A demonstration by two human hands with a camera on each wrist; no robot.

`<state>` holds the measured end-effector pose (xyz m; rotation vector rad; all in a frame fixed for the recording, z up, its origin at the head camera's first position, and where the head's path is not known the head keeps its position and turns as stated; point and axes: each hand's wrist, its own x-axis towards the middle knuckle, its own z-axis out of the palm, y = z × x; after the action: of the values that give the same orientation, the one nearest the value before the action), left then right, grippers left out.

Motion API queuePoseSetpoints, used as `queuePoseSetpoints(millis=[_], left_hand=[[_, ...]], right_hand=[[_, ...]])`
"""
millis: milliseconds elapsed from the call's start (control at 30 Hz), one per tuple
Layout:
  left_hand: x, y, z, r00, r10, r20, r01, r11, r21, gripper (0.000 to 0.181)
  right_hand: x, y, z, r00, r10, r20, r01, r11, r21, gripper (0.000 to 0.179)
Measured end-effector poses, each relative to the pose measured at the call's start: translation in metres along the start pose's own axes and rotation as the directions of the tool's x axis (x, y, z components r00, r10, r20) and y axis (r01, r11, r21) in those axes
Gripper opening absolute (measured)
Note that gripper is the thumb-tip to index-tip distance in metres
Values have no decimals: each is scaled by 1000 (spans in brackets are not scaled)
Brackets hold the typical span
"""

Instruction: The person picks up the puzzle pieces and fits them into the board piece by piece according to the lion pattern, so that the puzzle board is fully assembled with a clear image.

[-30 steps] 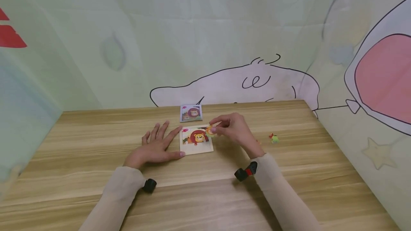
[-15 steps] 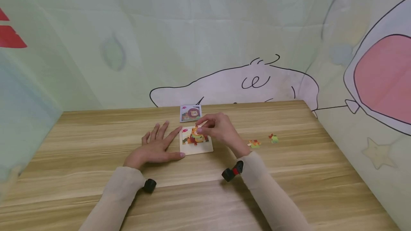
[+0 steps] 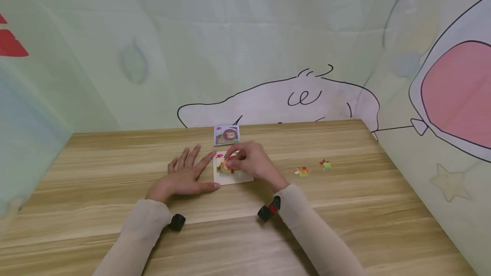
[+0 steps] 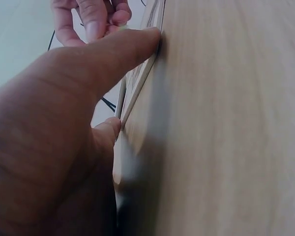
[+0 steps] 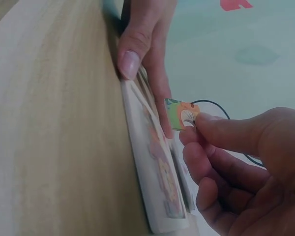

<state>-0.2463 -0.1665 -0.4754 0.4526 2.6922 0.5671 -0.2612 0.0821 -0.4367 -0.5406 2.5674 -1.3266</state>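
A jigsaw piece [image 5: 178,114] in orange, green and white is pinched between the thumb and fingers of my right hand [image 3: 250,161], above the left part of a puzzle board [image 3: 234,179]. That board has a pale frame, a lion picture in its upper part and a bare lower part. My left hand [image 3: 183,179] lies spread on the table, thumb and index fingertip touching the board's left edge. In the left wrist view the left thumb [image 4: 113,54] rests at the board's edge. The right hand hides much of the lion picture in the head view.
A small lion picture card [image 3: 226,135] lies just behind the board. Two loose jigsaw pieces, one orange and green [image 3: 302,171] and one green and red [image 3: 326,165], lie to the right on the wooden table [image 3: 215,242]. A printed cloth wall [image 3: 153,54] stands behind.
My right hand has carried the jigsaw piece leftward, from the board's right edge to over its left part. The orange-green loose piece has come out from behind the right wrist. The left hand stays put.
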Motion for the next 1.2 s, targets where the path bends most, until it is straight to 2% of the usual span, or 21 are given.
queuePoseSetpoints(millis=[233, 600, 800, 1000, 1200], left_hand=[[-1, 1, -1, 1000, -5, 8, 5, 1000, -5, 109], [-1, 2, -1, 1000, 1, 2, -1, 1000, -12, 108], [-2, 1, -1, 1000, 2, 2, -2, 1000, -9, 107], [-4, 2, -2, 1000, 12, -9, -12, 1000, -12, 106], [-3, 2, -2, 1000, 12, -7, -12, 1000, -13, 106]], right_hand=[[1, 1, 8, 999, 0, 32, 1, 999, -37, 6], [1, 6, 14, 997, -41, 60, 45, 997, -68, 4], [1, 2, 17, 996, -54, 72, 65, 986, -151, 6], [3, 3, 19, 995, -89, 53, 99, 963, -250, 9], [4, 5, 20, 994, -84, 63, 100, 948, -302, 11]])
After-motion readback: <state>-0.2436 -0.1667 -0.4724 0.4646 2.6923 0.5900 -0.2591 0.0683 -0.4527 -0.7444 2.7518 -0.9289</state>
